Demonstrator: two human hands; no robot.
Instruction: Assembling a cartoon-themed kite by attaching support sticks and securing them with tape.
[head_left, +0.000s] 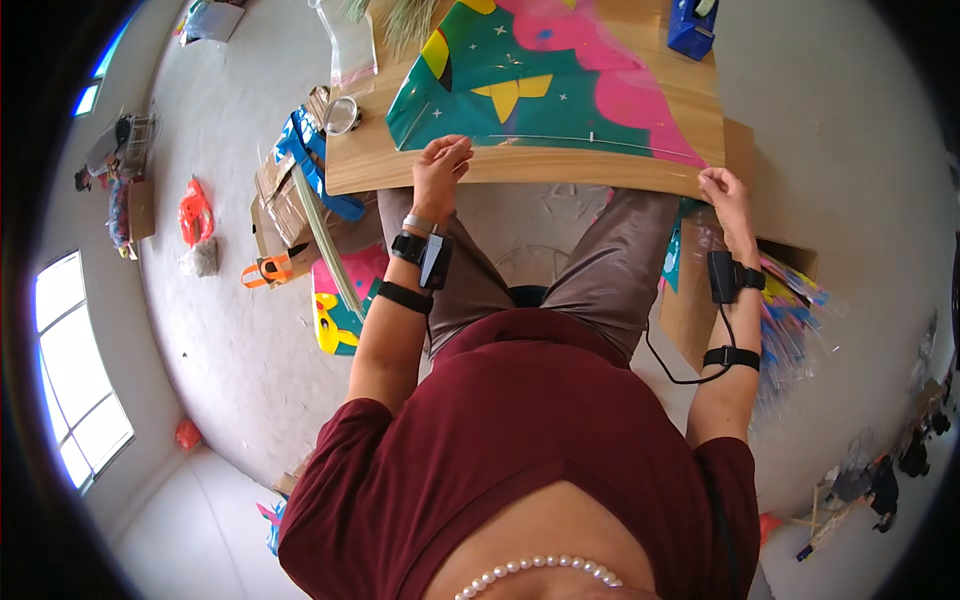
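Note:
A thin, glossy printed sheet (440,115) in green, pink and yellow, shaped like a kite sail, is spread over the wooden table (520,170). Along its near edge runs a slender white rod (550,137) with a small pale fitting on it. My left hand (440,170) is by the sheet's near left edge, next to the rod's left end. Its fingers are curled together, and what they hold is too small to make out. At the sheet's pink right corner, just past the table edge, my right hand (727,195) is closed in a pinch on the tip.
A tape roll (342,115), a clear plastic bag (347,45) and pale thin strands (405,22) lie at the table's left. A blue tape dispenser (692,28) stands far right. Cardboard with bundled sticks (325,235) is left; a box of colourful wrapped pieces (790,310) is right.

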